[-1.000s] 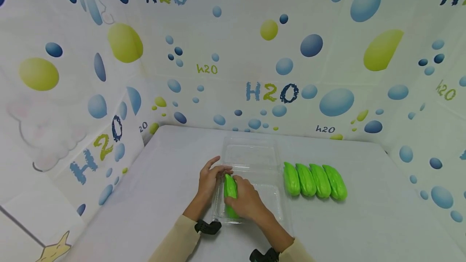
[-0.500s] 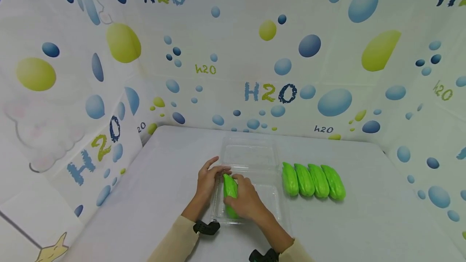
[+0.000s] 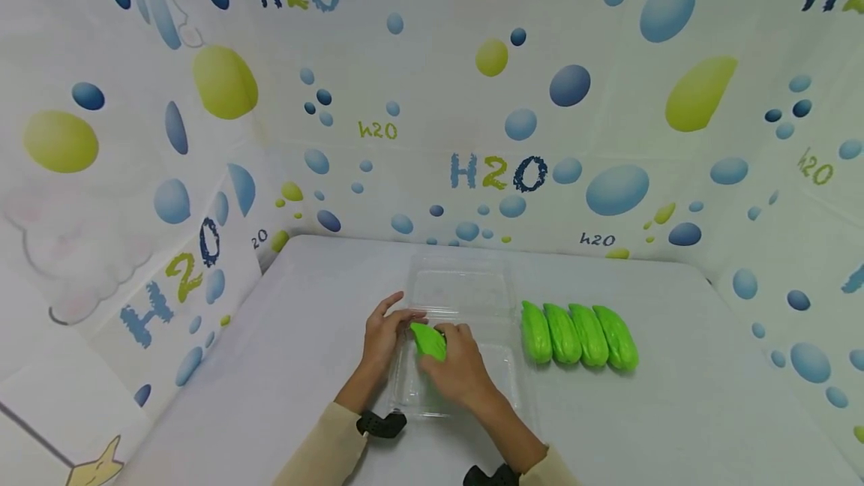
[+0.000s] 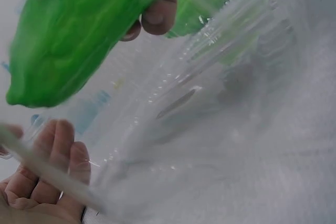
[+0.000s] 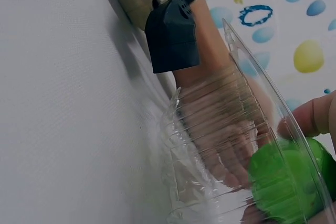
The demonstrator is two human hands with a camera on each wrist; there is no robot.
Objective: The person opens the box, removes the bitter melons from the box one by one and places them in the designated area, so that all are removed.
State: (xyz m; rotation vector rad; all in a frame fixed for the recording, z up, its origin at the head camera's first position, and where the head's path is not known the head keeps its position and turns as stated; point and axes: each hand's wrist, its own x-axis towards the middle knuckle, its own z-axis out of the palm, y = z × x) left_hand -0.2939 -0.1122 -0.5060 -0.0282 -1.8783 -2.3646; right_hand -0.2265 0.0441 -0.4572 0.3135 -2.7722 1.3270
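Note:
In my right hand I grip a bright green, bumpy bitter melon, its pointed tip angled to the far left. It is over the left part of a clear plastic clamshell box; in the left wrist view the melon shows above the box's rim, between my right fingers. My left hand lies along the box's left wall with fingers extended at the rim. Through the clear wall in the right wrist view, the left fingers show fairly straight. Part of the melon is hidden behind my right hand.
Several more bitter melons lie side by side in a row right of the box. The box's clear lid is folded back flat, away from me. A white table is backed by a printed cloth.
The bitter melon has turned and tilted in my right hand: earlier it lay lengthwise along the box's left side, now only its far part shows. My left hand stays at the wall.

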